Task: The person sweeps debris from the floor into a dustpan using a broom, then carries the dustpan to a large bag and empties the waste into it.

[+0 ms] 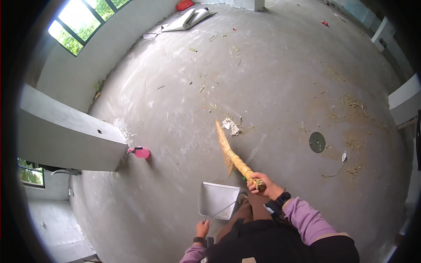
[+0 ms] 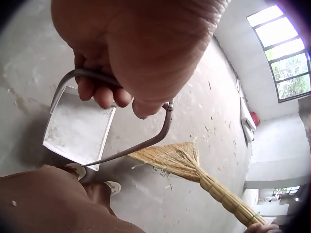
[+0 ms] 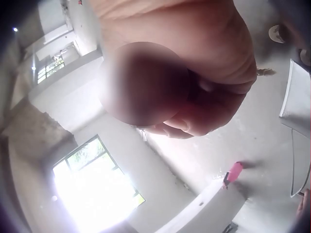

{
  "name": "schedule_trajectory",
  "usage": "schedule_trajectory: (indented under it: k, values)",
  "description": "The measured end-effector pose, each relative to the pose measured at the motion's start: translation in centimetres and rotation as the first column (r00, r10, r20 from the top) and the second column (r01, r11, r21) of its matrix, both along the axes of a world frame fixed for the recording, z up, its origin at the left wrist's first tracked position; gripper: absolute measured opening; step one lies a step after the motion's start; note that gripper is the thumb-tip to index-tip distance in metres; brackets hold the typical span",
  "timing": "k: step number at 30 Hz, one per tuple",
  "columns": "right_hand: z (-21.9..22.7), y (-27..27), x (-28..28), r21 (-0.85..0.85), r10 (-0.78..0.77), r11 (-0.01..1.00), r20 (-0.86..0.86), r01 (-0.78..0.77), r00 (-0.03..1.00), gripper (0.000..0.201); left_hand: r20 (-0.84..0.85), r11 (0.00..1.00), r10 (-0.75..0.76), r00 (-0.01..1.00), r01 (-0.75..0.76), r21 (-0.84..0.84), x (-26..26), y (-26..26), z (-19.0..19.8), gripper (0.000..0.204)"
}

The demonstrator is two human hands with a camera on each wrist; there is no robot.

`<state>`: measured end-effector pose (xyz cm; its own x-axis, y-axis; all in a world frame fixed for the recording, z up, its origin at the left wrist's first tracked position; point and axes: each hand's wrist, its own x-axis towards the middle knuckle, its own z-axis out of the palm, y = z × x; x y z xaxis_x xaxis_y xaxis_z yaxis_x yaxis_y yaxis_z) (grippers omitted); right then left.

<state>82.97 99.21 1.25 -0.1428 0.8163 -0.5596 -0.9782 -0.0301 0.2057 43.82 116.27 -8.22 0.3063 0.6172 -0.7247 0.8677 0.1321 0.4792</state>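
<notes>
My right hand (image 1: 266,187) grips the bound handle of a straw broom (image 1: 237,161). The broom's bristles (image 2: 167,158) fan out low over the floor in the left wrist view. At my left side, my left hand (image 1: 202,229) has its fingers curled round the bent metal handle (image 2: 156,138) of a dustpan. The pale metal dustpan (image 1: 215,197) is by my feet, its pan bare apart from dirt marks. Beyond the broom in the head view lies a crumpled whitish scrap (image 1: 230,126) among straw bits. In the right wrist view, my right hand (image 3: 194,43) hides most of the broom.
A pink spray bottle (image 1: 141,152) stands beside a pillar (image 1: 79,140) on the left. Straw litter (image 1: 353,104) and a dark round disc (image 1: 317,142) lie to the right. Far back are a folded grey sheet (image 1: 186,21) and a red bundle (image 1: 184,5).
</notes>
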Motion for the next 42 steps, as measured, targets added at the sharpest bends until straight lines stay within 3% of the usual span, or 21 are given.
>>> schedule_trajectory:
  k: [5, 8, 10, 11, 13, 17, 23, 28, 30, 31, 33, 36, 39, 42]
  values:
    - [-3.8, 9.6, 3.1, 0.027, 0.051, 0.999, -0.182, -0.047, 0.982, 0.018, -0.049, 0.998, -0.05, 0.998, 0.052, 0.04, 0.7, 0.5, 0.2, 0.044]
    - [-4.8, 11.5, 6.5, -0.07, -0.056, 0.997, -0.302, 0.037, 0.952, 0.015, -0.069, 1.0, -0.019, 0.997, 0.02, 0.012, 1.2, 0.8, 1.1, 0.041]
    - [-4.8, 10.1, 9.3, -0.141, -0.131, 0.987, -0.386, 0.081, 0.913, 0.015, -0.077, 0.999, 0.031, 0.997, -0.033, -0.018, 1.5, 1.3, 1.6, 0.039]
    - [-5.0, 8.8, 10.3, -0.085, -0.179, 0.984, -0.371, 0.159, 0.911, 0.021, -0.08, 0.997, 0.059, 0.995, -0.062, -0.036, 1.7, 1.3, 1.8, 0.039]
    - [-4.3, 5.8, 12.2, -0.126, -0.325, 0.946, -0.405, 0.3, 0.854, 0.021, -0.069, 0.993, 0.093, 0.993, -0.097, -0.066, 1.2, 1.8, 0.7, 0.038]
    - [-4.4, -0.1, 15.4, -0.148, -0.479, 0.877, -0.312, 0.457, 0.82, 0.025, -0.069, 0.984, 0.16, 0.985, -0.165, -0.071, 1.2, 3.3, 0.9, 0.036]
    - [-2.1, -5.6, 18.5, -0.232, -0.605, 0.792, -0.177, 0.564, 0.776, 0.026, -0.089, 0.979, 0.191, 0.978, -0.197, -0.059, 2.9, 5.8, 3.9, 0.028]
    - [-0.4, -5.2, 18.8, -0.246, -0.515, 0.821, 0.067, 0.515, 0.854, 0.021, -0.111, 0.99, 0.136, 0.984, -0.132, 0.043, 3.2, 6.7, 4.6, 0.028]
    - [-0.3, -3.4, 17.4, -0.288, -0.415, 0.841, 0.198, 0.457, 0.888, 0.02, -0.111, 0.987, 0.145, 0.983, -0.136, 0.08, 3.2, 7.2, 4.8, 0.028]
    - [-0.3, -2.5, 16.6, -0.303, -0.392, 0.855, 0.155, 0.421, 0.907, 0.013, -0.108, 0.985, 0.156, 0.982, -0.147, 0.088, 3.3, 7.7, 4.6, 0.029]
    - [0.2, -1.0, 14.6, -0.33, -0.257, 0.885, 0.243, 0.328, 0.936, 0.014, -0.096, 0.984, 0.172, 0.98, -0.166, 0.072, 3.6, 8.6, 4.3, 0.029]
    - [1.6, 0.9, 12.8, -0.258, -0.215, 0.929, 0.206, 0.265, 0.955, 0.015, -0.086, 0.986, 0.165, 0.982, -0.163, 0.033, 4.5, 10.0, 3.6, 0.031]
    - [1.1, 3.7, 12.5, -0.141, -0.209, 0.967, 0.029, 0.211, 0.977, 0.014, -0.093, 0.993, 0.118, 0.989, -0.116, 0.028, 5.7, 11.7, 3.1, 0.033]
    - [0.1, 8.7, 12.3, -0.014, -0.104, 0.994, -0.049, 0.104, 0.993, 0.015, -0.035, 0.99, 0.144, 0.989, -0.144, 0.0, 6.9, 13.4, 1.7, 0.032]
